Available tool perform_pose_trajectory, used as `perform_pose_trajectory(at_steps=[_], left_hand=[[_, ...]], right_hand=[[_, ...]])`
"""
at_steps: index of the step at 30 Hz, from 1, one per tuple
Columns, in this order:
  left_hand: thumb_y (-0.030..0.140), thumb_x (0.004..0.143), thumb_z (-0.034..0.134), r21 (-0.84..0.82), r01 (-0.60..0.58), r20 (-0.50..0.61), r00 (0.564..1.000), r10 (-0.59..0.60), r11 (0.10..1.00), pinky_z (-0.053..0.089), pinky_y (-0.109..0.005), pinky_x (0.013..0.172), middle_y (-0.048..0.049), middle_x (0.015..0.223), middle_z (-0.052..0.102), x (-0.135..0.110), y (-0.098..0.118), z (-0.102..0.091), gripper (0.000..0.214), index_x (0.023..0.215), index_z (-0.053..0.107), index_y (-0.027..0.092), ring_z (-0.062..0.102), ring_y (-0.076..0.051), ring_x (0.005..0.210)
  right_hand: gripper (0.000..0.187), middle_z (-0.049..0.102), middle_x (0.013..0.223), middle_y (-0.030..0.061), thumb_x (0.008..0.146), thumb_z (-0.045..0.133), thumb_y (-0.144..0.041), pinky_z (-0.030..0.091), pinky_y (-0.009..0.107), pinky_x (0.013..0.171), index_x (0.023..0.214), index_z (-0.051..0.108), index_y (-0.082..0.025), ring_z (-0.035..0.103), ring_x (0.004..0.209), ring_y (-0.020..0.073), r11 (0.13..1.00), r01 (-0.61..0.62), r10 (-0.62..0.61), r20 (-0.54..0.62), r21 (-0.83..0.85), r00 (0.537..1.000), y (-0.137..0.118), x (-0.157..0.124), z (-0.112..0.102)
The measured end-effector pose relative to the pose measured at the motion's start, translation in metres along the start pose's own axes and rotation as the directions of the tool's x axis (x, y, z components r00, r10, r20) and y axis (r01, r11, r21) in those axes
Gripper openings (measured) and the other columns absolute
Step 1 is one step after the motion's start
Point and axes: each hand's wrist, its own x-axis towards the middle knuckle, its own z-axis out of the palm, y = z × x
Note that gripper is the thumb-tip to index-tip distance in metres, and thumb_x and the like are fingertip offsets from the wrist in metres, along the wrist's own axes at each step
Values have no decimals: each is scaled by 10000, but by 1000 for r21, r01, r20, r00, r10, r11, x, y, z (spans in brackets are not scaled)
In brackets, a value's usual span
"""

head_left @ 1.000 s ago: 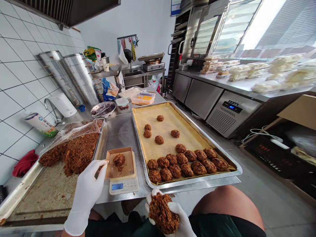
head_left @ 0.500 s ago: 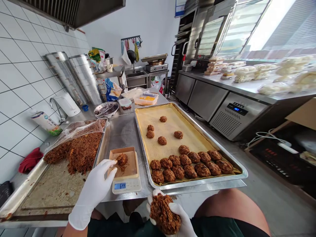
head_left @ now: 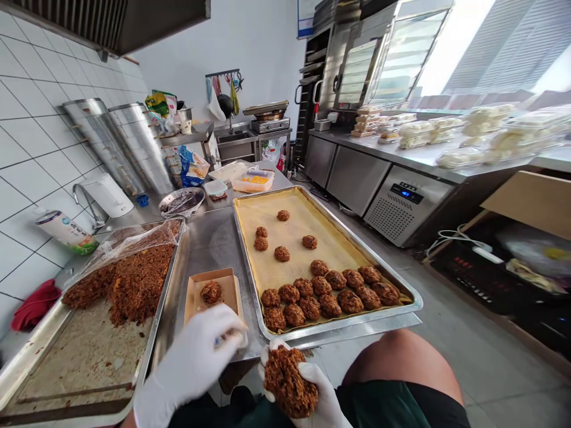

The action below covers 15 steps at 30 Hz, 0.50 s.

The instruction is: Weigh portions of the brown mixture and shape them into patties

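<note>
Lump point(head_left: 291, 383), bottom centre of frame: seated in right hand point(head_left: 327, 393), fingers along its left edge, thumb on its upper right; grip wrapped firmly round it. Left hand point(head_left: 203, 349), lower left, blurred over scale point(head_left: 243, 340); cannot tell its grip. Tray point(head_left: 357, 323) near centre.

Lower left of centre: left hand point(head_left: 200, 348) blurred; fingertip contact unreadable. It hides much of the scale point(head_left: 241, 343); reading illegible. Bottom centre: right hand point(head_left: 322, 389) partly hidden behind brown clump point(head_left: 291, 382), wrist cropped below. Upper left: range hood point(head_left: 165, 24) cut off by top edge.
</note>
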Motion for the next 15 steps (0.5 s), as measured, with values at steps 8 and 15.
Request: perform_pose_trajectory(at_steps=[8, 15], left_hand=[[158, 844, 666, -142, 74, 72, 995, -64, 987, 486, -288, 961, 13, 1145, 728, -20, 27, 61, 301, 1095, 685, 323, 668, -195, 1061], [104, 742, 625, -64, 56, 51, 997, -53, 996, 475, -278, 678, 2, 857, 709, -19, 22, 68, 238, 907, 670, 270, 660, -177, 750]], right_hand=[[338, 738, 1080, 93, 786, 675, -296, 519, 366, 799, 1111, 668, -205, 683, 934, 240, 1000, 25, -26, -35, -15, 999, 1, -10, -6], [360, 711, 1050, 93, 773, 669, -312, 483, 412, 890, 1114, 657, -196, 653, 942, 265, 990, 69, -69, 6, -122, 998, 6, -10, 3]])
